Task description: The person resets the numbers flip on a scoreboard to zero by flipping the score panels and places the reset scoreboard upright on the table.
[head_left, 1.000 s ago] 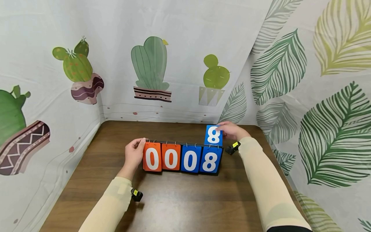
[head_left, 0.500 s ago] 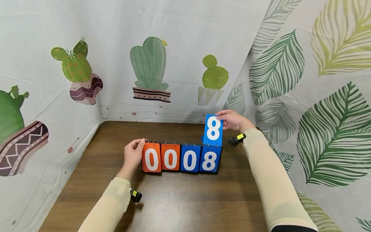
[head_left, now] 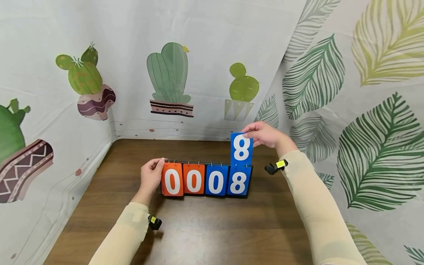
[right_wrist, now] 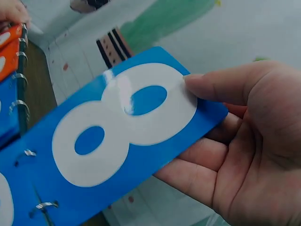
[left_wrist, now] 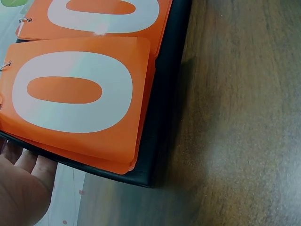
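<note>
- While the flip scoreboard [left_wrist: 163, 99] is standing on the wooden table [head_left: 205, 232], toward its far half, the raised blue card [head_left: 241, 147] is showing a white 8 above the board's right end.
- Below it, the lower blue card [head_left: 238, 183] is hanging against the front, also bearing an 8.
- Metal rings [right_wrist: 45, 205] are linking the raised card to the board's top edge.
- To the left, the other blue card [head_left: 216, 183] is displaying a 0, and beyond that the inner orange card [head_left: 195, 181] and the outer orange card [head_left: 172, 181] are each displaying a 0.
- The right hand [head_left: 265, 135] is pinching the raised card near its upper right corner, the thumb pressing on the front and the fingers lying behind.
- The left hand [head_left: 150, 176] is gripping the board's left end near the top corner, its fingers reaching behind the black frame.
- Pale sleeves [head_left: 314, 206] are covering both forearms, and a small black camera [head_left: 276, 167] is sitting at each wrist.
- Beyond the table, a white cloth with printed cacti [head_left: 168, 73] is hanging at the far side and left, while a cloth with printed leaves [head_left: 314, 77] is hanging at the right.
</note>
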Motion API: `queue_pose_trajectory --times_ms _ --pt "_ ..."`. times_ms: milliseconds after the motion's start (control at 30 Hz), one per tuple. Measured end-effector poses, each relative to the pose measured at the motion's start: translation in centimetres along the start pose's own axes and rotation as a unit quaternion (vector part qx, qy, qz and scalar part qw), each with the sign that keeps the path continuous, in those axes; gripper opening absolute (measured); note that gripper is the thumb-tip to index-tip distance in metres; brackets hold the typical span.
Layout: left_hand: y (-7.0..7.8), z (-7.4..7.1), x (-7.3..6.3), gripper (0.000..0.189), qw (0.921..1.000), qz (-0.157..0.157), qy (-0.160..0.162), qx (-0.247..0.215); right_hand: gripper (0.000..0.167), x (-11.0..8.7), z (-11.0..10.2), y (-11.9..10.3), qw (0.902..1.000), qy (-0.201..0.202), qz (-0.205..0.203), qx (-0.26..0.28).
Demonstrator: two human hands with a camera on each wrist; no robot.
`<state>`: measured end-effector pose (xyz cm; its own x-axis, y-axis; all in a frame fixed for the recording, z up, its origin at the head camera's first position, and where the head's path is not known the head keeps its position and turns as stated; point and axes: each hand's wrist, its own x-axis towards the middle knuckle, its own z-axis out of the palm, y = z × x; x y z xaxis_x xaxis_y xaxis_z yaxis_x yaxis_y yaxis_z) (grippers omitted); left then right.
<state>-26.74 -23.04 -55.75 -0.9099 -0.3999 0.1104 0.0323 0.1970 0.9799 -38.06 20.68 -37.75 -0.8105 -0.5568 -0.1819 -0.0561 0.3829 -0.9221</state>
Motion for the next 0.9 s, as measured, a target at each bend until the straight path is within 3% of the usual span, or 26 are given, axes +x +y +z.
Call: queue_pose_trajectory --times_ms 233,433,733,900 --pt "-0.1 0.1 0.0 0.037 1.0000 0.003 0.002 -0.003 0.019 -3.5 2.3 -0.9 0.9923 -0.005 -0.080 -0.094" --pt "-0.3 0.3 0.1 0.037 0.9999 0.005 0.007 -0.007 0.024 -5.9 4.9 0.4 0.9750 -0.003 -0.137 -0.174" --pt "-0.2 0.4 0.1 0.035 0.9999 -0.008 0.006 -0.012 0.030 -9.9 9.4 3.0 0.9668 0.002 -0.130 -0.220" --pt "-0.2 0.5 0.2 0.033 0.9997 -0.016 0.010 -0.014 0.032 -10.9 11.8 4.9 0.9612 0.006 -0.114 -0.251"
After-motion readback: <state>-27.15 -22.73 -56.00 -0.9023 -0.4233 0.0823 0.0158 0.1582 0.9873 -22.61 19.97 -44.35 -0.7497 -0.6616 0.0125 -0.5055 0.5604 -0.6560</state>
